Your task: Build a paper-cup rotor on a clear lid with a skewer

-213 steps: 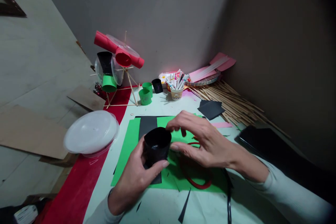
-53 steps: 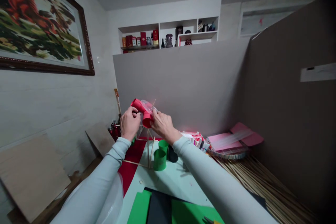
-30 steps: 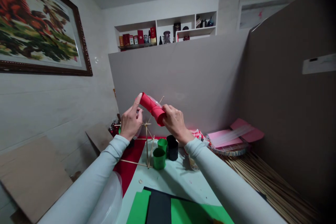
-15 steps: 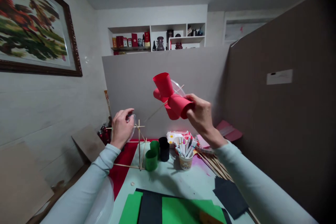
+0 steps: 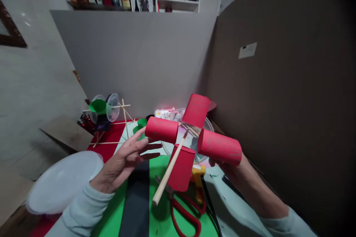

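Observation:
Over the table's front part I hold up a wheel of several red paper tubes [image 5: 219, 147] around a clear plastic disc [image 5: 210, 126]. A wooden stick [image 5: 170, 170] runs through the disc's centre and points toward me. My right hand [image 5: 232, 168] grips the wheel from behind on its right side; the right tube hides most of the fingers. My left hand [image 5: 129, 155] is open, fingers spread, beside and just below the left red tube [image 5: 161, 130]. Whether its fingertips touch that tube is hard to tell. Below the wheel lie red-handled scissors [image 5: 185, 220].
At the back left stands a stick frame [image 5: 125, 120] bearing a second wheel with clear discs [image 5: 113, 107] and a green tube [image 5: 98, 106]. A yellow tool [image 5: 198, 177], green sheets [image 5: 158, 211] and a black sheet [image 5: 135, 203] lie in front. A white lid-like disc [image 5: 65, 181] is at left.
The red wheel has come lower and nearer, turning so its stick points at me. My left hand has moved from the stick frame to beside the wheel. The view has tilted down.

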Action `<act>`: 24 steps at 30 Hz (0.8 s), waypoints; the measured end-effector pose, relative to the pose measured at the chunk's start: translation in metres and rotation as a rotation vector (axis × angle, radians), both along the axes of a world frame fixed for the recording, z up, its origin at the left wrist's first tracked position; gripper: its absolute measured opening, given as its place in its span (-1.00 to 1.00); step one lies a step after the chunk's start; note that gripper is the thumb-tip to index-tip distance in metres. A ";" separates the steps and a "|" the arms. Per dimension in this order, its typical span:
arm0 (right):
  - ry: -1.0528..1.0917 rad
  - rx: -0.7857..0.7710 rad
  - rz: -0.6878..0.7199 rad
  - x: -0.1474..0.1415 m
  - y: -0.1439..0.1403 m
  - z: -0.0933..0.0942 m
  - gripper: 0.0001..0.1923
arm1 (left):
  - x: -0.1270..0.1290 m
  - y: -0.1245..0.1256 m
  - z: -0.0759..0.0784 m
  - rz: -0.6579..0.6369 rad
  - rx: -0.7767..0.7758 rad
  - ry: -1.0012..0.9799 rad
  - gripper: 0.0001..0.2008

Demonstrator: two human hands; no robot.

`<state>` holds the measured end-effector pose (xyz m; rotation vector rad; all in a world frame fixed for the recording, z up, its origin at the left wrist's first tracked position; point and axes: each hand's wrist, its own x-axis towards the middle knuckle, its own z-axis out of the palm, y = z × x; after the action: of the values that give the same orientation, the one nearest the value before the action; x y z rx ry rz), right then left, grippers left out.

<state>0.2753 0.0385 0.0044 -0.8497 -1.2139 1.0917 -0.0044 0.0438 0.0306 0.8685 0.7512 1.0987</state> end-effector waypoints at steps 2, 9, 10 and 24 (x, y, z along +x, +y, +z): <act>0.034 -0.068 0.005 0.002 -0.013 -0.015 -0.83 | 0.015 -0.013 -0.014 0.022 -0.089 -0.069 -0.63; 0.074 -0.193 0.147 -0.006 -0.029 -0.042 -0.86 | 0.054 -0.040 -0.046 0.133 -0.258 -0.126 -0.56; 0.071 -0.197 0.167 -0.007 -0.028 -0.043 -0.87 | 0.056 -0.041 -0.048 0.161 -0.254 -0.127 -0.53; -0.357 0.088 -0.290 0.032 -0.017 -0.041 -0.69 | 0.045 -0.026 -0.058 0.285 -0.096 -0.022 -0.65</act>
<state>0.3070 0.0214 -0.0366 -1.1451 -1.3676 0.6645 0.0408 0.0176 -0.0277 0.6806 0.9215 1.3101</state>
